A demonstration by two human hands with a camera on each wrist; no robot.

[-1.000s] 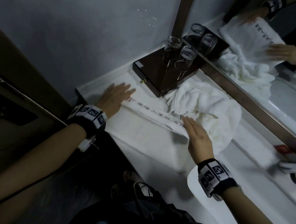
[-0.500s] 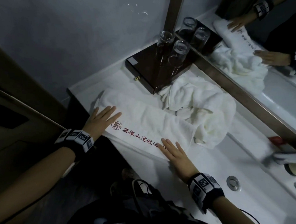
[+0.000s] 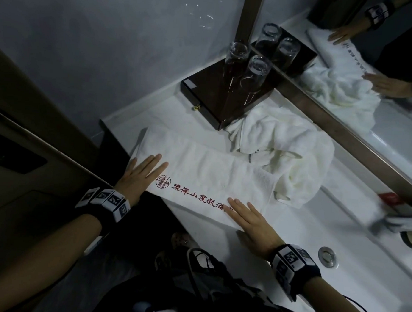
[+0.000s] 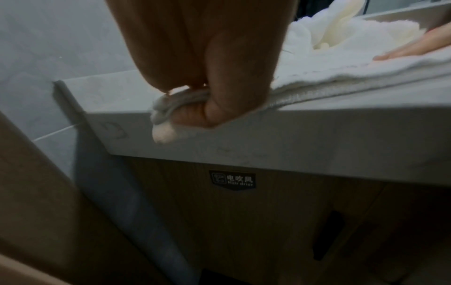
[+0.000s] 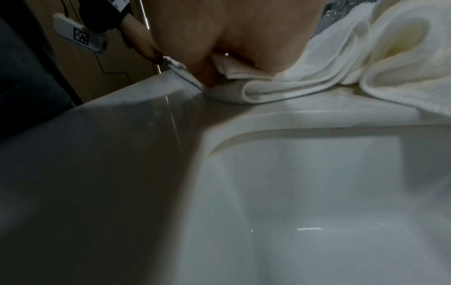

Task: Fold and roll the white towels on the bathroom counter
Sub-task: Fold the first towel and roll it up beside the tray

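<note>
White towel (image 3: 207,165), red lettering (image 3: 198,196)

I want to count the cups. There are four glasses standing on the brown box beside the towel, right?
Not quite. The head view shows only two glasses standing on the brown box; the other two are their reflections in the mirror. The box does sit beside the crumpled towel.

Left hand (image 3: 137,176) flat, fingers straight, thumb tucked beneath; right hand (image 3: 251,224) likewise; forearms angled inward.
</note>
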